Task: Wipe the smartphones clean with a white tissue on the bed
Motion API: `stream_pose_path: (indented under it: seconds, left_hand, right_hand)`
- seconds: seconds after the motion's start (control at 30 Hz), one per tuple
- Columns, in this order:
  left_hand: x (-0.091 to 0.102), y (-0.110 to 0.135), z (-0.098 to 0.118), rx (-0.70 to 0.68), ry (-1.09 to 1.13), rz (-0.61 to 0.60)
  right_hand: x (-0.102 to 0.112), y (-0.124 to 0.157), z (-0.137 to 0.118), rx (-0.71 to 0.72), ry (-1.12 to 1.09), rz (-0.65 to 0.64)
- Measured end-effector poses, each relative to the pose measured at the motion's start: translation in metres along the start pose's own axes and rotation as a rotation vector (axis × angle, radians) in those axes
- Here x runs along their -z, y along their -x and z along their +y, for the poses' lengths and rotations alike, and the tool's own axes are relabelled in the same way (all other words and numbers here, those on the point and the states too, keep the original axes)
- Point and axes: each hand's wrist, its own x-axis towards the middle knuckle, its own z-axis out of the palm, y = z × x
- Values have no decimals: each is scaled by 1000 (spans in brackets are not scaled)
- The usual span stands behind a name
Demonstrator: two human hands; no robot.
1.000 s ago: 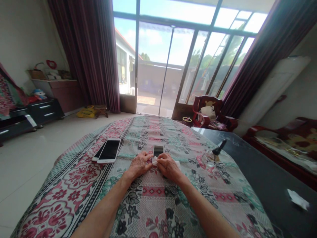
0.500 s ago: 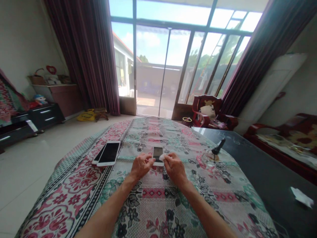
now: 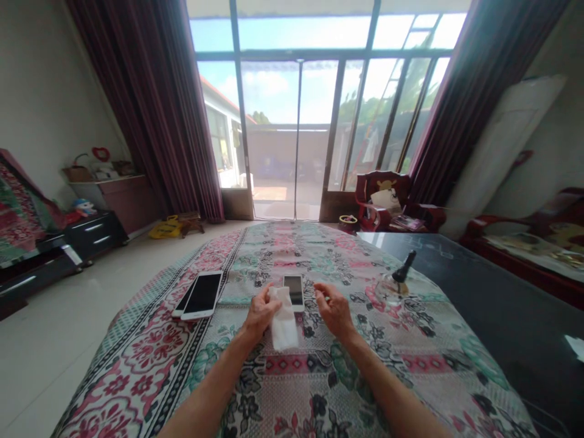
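My left hand [image 3: 258, 312] pinches the top of a white wipe [image 3: 283, 319] that hangs unfolded over the flowered cloth [image 3: 292, 371]. A small white phone [image 3: 294, 290] lies screen up just beyond the wipe, between my hands. My right hand [image 3: 334, 310] hovers to the right of the phone with its fingers curled, and I cannot see anything in them. Two larger phones [image 3: 201, 294] lie stacked to the left on the cloth.
A clear glass bottle with a black cap [image 3: 396, 281] stands at the right of the cloth. A dark glossy table top [image 3: 493, 322] extends to the right. Beyond are glass doors, dark red curtains and wooden chairs.
The wipe was a small crumpled piece held between both hands; now it hangs unfolded from my left hand alone. My right hand has let go and moved right.
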Motion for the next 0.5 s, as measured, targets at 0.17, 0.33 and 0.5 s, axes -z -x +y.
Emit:
stream_pose_path:
  seconds: [0.17,0.33,0.5]
  left_hand:
    - [6,-6,-9,-74,-100,28]
    - [6,-5,-9,-431,-596,235]
    - [6,9,3,-683,-917,293]
  right_hand:
    - [-8,12,8,117,175,-122]
    - [-10,20,-7,172,343,-210]
    - [-9,20,-7,171,383,-217]
